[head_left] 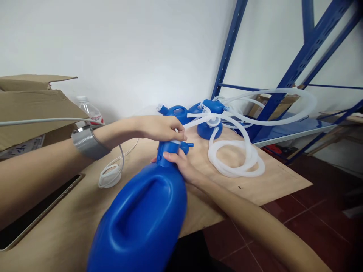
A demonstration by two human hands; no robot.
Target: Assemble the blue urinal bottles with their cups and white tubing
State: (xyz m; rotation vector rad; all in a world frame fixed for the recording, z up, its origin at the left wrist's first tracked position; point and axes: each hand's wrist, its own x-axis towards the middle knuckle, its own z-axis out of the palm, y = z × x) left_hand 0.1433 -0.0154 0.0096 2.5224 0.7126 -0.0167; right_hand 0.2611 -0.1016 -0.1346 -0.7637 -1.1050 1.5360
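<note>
A large blue plastic bottle [159, 189] with a recessed grip lies tilted in front of me, its neck pointing away. My right hand [181, 162] wraps round that neck, thumb across the top. Over the mouth, my left hand [163, 127] is closed with fingertips pinched together; a small white bit shows at them, and what they hold is mostly hidden. A white rim [175, 142] shows at the mouth just below these fingers. Beside the neck sticks out a small blue spout [190, 145]. Grey tape [90, 142] circles my left wrist.
More blue bottles [208, 130] and coiled clear hose [241, 172] occupy the table's far side. At left are a cardboard box [36, 109], a water bottle [89, 109], a phone [39, 211] and a white ring-shaped piece [110, 176]. A blue metal shelf [295, 124] stands right.
</note>
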